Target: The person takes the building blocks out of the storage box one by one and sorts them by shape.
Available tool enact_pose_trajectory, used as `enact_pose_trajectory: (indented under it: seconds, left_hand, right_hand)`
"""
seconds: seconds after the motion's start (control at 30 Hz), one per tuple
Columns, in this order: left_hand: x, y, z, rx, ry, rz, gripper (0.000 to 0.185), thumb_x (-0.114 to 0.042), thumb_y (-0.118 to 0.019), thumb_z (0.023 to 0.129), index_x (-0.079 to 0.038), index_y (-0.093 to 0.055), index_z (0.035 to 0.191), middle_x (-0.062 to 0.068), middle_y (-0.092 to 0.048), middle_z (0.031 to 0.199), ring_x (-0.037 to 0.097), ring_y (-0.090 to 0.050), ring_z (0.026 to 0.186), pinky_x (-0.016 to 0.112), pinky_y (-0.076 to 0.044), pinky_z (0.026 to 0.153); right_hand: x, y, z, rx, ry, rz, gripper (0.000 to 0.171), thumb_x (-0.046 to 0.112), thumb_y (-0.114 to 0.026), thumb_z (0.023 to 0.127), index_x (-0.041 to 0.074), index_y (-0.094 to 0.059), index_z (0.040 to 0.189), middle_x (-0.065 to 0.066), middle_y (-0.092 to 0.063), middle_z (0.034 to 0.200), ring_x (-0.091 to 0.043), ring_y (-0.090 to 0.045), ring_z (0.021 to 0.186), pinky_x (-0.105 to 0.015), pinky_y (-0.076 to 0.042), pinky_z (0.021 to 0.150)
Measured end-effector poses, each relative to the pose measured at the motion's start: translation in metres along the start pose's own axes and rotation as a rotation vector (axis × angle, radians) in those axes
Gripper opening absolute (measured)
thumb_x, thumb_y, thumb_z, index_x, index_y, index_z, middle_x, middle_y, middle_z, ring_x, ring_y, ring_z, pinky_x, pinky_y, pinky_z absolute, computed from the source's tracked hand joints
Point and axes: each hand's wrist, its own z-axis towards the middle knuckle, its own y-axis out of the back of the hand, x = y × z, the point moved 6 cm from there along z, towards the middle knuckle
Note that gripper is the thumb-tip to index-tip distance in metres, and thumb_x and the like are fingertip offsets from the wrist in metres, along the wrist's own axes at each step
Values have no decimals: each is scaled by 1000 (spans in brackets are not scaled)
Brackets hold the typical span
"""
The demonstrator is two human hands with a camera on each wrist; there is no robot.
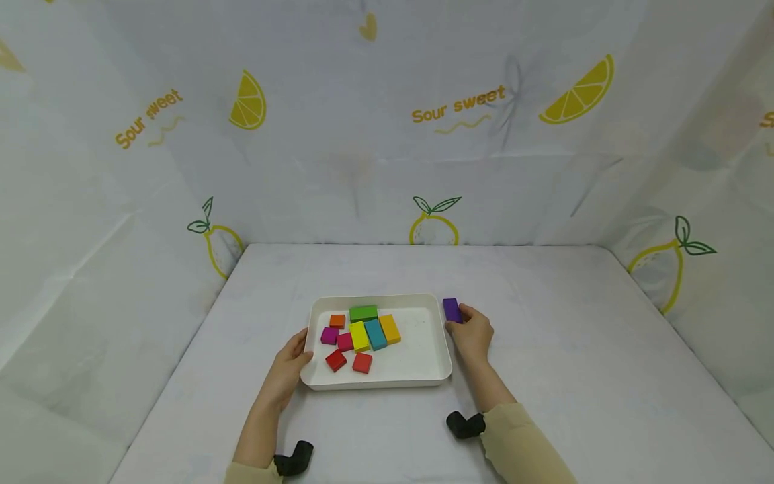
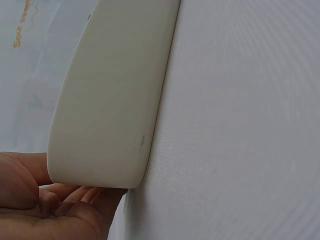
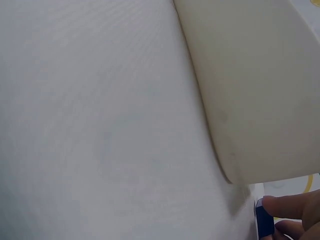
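A white rectangular tray (image 1: 417, 366) lies on the table with colored blocks grouped in its left and middle part. My left hand (image 1: 289, 366) grips the tray's left end, thumb at the rim and fingers along the outer wall; the left wrist view shows that hand (image 2: 60, 205) against the tray end (image 2: 107, 110). Just outside the tray's right end, my right hand (image 1: 474, 334) pinches a purple block (image 1: 451, 310). In the right wrist view the block (image 3: 264, 220) looks dark blue between thumb and fingers, partly cut off by the frame edge.
Inside the tray are a green block (image 1: 363, 313), a yellow block (image 1: 359, 337), a blue block (image 1: 375, 335), an amber block (image 1: 390, 329) and several smaller red, pink, magenta and orange ones. A white cloth (image 1: 544, 323) covers the table; a lemon-printed curtain (image 1: 363, 168) hangs around it.
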Motion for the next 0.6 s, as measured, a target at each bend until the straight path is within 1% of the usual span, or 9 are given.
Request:
enact_pose_trajectory:
  seconds: [0.3,0.6]
  left_hand:
    - [1,0,-1,5,14,0,58,-4,-39,102,0,-19,156,26,-20,163,42,-20,152,53,-24,122]
    - [0,0,-1,11,5,-3,58,-4,-39,103,2,-17,156,28,-18,163,43,-19,152,55,-24,122]
  right_hand:
    - [-2,-1,0,-3,1,3,55,-1,-72,80,-8,-57,132,-30,-63,127,-42,-63,120,-48,-51,105]
    - [0,-1,-1,2,5,1,56,-2,-72,79,-9,-56,132,-31,-62,128,-43,-62,120,-48,-51,105]
